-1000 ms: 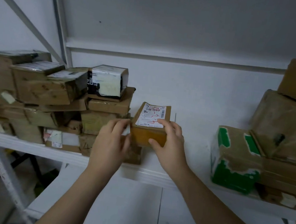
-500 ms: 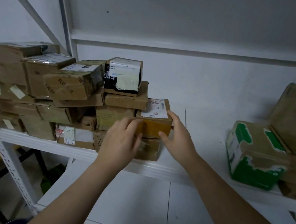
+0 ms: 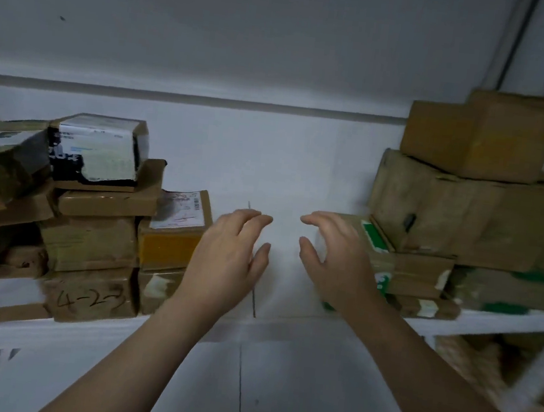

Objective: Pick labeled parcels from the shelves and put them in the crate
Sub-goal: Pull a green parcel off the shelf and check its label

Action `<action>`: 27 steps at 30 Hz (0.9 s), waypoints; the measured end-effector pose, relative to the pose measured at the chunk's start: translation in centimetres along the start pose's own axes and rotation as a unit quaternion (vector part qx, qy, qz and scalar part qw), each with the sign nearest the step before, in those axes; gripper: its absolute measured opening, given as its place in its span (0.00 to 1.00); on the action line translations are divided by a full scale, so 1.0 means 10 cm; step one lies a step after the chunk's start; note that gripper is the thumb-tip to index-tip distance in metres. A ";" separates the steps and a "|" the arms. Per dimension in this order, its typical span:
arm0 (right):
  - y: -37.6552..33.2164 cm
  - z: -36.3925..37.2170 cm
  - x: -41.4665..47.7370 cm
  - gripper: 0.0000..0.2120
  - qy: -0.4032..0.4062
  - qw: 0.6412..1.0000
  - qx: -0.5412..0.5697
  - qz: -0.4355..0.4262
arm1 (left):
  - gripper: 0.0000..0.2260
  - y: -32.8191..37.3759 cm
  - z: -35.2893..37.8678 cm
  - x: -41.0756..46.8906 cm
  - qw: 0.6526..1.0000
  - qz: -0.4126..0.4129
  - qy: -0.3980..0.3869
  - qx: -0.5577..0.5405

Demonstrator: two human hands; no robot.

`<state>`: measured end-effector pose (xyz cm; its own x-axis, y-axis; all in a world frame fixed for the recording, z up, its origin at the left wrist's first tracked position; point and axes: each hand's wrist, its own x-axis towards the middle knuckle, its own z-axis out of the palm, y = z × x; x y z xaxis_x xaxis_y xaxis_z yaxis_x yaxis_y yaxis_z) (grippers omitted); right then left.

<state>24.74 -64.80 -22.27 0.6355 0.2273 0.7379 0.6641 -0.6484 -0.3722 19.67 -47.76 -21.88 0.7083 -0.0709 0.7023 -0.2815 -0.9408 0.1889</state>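
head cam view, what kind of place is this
Probably a parcel storeroom or small courier depot. White metal shelving carries stacks of taped cardboard boxes. One orange-sided parcel bears a barcoded shipping label, and a lower box has 4-2-3 handwritten on its front.

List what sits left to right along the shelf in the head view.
Black-and-white box → yellow-sided labelled parcel → left hand → right hand → green-and-white box → large brown carton.
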 end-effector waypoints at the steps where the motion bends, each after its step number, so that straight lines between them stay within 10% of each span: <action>1: 0.12 -0.09 -0.05 0.15 -0.001 1.000 -0.012 0.013 | 0.17 0.10 0.09 0.04 1.000 0.000 -0.014 -0.013; 12: 1.07 -0.61 -0.56 0.21 -0.095 0.979 0.016 0.181 | 0.22 0.99 1.21 0.33 0.979 -0.029 -0.198 -0.039; 17: 1.16 -0.48 -0.65 0.31 -0.118 0.953 0.183 0.212 | 0.19 1.07 1.33 0.20 0.942 -0.192 -0.078 -0.265; 21: 1.08 -0.38 -0.63 0.31 -0.087 0.977 0.104 0.165 | 0.12 1.06 1.19 0.00 0.842 -0.321 0.001 -0.433; 27: 0.87 -0.22 -0.54 0.32 -0.012 0.996 -0.011 0.090 | 0.17 1.08 0.95 -0.25 0.803 -0.369 0.019 -0.468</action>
<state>26.24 -73.22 -28.23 0.7520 0.1231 0.6475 0.5310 -0.6952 -0.4845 21.00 -60.88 -28.12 0.8907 0.4174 0.1798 -0.1705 -0.0597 0.9835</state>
